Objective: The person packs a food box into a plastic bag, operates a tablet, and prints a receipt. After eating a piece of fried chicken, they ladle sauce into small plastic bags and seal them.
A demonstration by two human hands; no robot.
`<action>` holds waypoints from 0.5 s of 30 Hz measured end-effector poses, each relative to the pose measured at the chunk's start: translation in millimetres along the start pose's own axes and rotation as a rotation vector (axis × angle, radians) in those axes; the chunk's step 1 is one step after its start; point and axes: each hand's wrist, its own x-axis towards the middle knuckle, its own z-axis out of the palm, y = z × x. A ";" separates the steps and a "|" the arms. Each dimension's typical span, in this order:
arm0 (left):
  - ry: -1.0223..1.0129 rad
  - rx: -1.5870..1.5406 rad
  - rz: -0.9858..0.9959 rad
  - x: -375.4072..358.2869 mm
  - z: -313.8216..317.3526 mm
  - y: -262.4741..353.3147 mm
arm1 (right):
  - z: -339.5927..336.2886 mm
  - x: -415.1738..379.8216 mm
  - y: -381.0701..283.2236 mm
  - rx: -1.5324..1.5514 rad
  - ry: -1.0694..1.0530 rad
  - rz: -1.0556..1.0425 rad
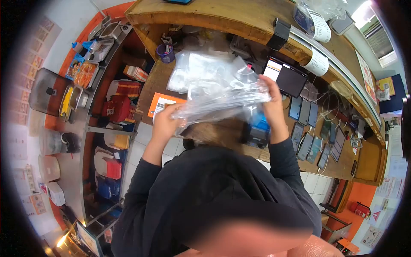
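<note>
A stack of clear plastic bags [222, 92] is stretched between my two hands above the wooden desk. My left hand [166, 122] grips its left end, fingers closed on the edge. At the other end my right hand [273, 100] is closed on the stack, thumb and fingers around its edge. The bags are shiny and layered, hiding part of the desk beneath. An orange-and-white packet [162, 104] lies just behind my left hand. Below my right hand sits a blue-and-black device [258, 130], partly covered by the bags.
Several phones [304, 112] with cables lie on the desk at right, near a dark tablet [292, 81]. A purple cup [165, 53] stands at the back left. Paper receipts [317, 62] hang from the upper shelf [205, 17]. A metal counter [77, 145] with food trays runs along the left.
</note>
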 end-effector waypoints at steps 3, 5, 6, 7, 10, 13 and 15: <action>0.021 -0.861 -0.414 6.1 -9.8 -31.6 | 6.5 -29.6 -12.1 0.209 -0.472 0.466; -0.127 -0.947 -0.469 0.5 -28.9 -41.3 | -2.9 -34.3 34.1 0.108 -0.464 0.290; -0.247 -0.969 -0.494 -4.8 -33.6 -45.3 | -16.9 -31.3 48.0 -0.283 -0.472 0.326; -0.366 -0.988 -0.518 -8.4 -35.5 -46.9 | -23.4 -28.8 52.3 -0.675 -0.470 0.353; -0.273 -1.198 -0.538 -14.5 -13.4 -32.6 | -25.5 -32.6 52.5 -1.074 -0.173 0.278; -0.074 -1.416 -0.462 -15.0 15.8 -39.2 | -27.0 -41.0 76.0 -0.352 -0.035 0.106; -0.071 -1.639 -0.455 -19.0 23.5 -45.9 | -29.5 -44.4 65.8 -0.066 -0.051 0.313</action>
